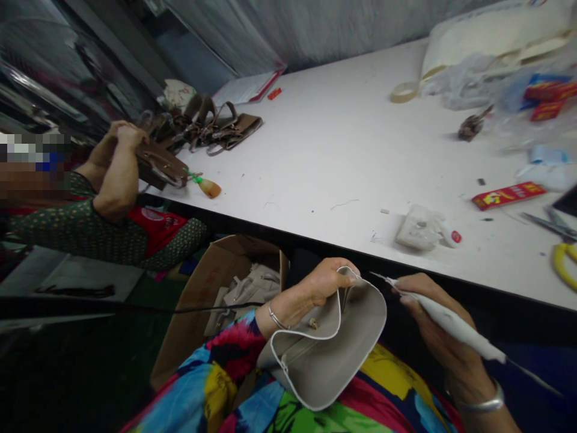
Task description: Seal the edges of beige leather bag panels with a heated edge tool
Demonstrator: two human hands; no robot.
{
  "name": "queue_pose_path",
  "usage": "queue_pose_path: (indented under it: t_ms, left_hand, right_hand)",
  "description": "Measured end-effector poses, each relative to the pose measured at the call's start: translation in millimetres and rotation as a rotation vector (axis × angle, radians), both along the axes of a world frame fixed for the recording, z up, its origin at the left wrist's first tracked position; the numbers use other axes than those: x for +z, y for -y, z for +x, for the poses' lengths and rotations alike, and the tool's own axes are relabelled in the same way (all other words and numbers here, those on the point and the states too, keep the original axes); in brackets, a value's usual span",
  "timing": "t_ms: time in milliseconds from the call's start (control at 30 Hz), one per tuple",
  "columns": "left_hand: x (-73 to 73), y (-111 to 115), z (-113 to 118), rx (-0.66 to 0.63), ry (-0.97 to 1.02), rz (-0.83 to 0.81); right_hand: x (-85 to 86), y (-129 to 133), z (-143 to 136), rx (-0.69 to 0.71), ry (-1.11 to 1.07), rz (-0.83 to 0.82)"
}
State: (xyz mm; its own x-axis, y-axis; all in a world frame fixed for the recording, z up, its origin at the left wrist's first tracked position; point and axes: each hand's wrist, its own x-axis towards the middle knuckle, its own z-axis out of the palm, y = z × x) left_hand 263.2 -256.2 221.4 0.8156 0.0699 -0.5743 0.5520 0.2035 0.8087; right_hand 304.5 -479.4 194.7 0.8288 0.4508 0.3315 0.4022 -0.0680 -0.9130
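My left hand point(325, 281) is closed on the upper rim of a grey handbag point(356, 337), which rests tilted on my lap with its mouth open. A zip and a small gold-coloured clasp show on the bag. To the right of the bag, my right hand point(435, 313) is wrapped round a slim white tool point(451, 319) with a thin pointed tip and a thin strand trailing from its rear end. The tip is close to the bag's rim, just apart from it. What kind of tool it is, I cannot make out.
A white table point(315, 150) runs in front of me, its dark edge above my hands. On it are scissors point(552, 225), a red box point(509, 195), a tape roll point(404, 92) and brown bags point(241, 129). A cardboard box point(189, 313) holds grey bags. A co-worker's hands point(128, 133) are left.
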Motion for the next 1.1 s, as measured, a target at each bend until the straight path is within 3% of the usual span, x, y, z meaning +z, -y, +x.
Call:
queue_pose_path:
  t_ms: [133,233,367,500,667,1100]
  left_hand:
    - [0.8,1,-5,-0.010,0.042,0.066]
    - [0.1,2,-7,-0.025,0.076,0.170]
    - [-1.1,2,-11,-0.071,0.150,0.354]
    - [-2.3,1,-16,-0.113,0.189,0.437]
    - [-2.0,0,-22,-0.134,0.227,0.466]
    - [6.2,-2,-27,-0.160,0.246,0.413]
  right_hand:
    - [-8.8,-11,-10,-0.139,-0.213,0.027]
    - [-5.3,-22,-15,-0.132,-0.320,-0.007]
    - [2.6,-34,-21,-0.092,-0.275,-0.104]
    - [-0.8,-38,-28,-0.043,-0.270,-0.158]
    - [-5.7,-40,-32,-0.047,-0.252,-0.194]
    - [1.3,-50,-32,-0.015,-0.243,-0.136]
